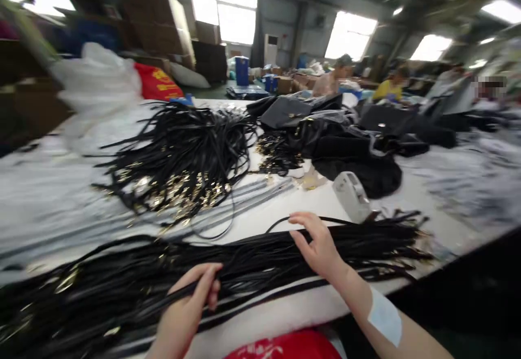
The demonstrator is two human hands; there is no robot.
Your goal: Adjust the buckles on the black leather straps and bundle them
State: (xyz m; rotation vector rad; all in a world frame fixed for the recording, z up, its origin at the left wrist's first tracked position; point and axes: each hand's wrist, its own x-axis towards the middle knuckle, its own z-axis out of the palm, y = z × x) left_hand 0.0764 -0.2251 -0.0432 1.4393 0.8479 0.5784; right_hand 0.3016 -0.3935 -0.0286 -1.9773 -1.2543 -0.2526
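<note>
A long bundle of thin black straps [260,256] with gold-coloured metal fittings runs across the near side of the white table. My left hand [191,296] is closed at the bundle's near edge, with a black strap between thumb and fingers. Over the right half of the bundle, my right hand [315,242] has its thumb and fingers apart and holds nothing. A single strap curves just behind its fingertips. Farther back lies a heap of more black straps [203,136], its gold clasps turned toward me.
A white tape dispenser [352,196] stands behind the bundle, right of centre. Dark fabric pieces [345,136] are piled beyond it. White plastic sheeting [97,88] and a red bag [157,82] sit at the back left. Several people work in the background.
</note>
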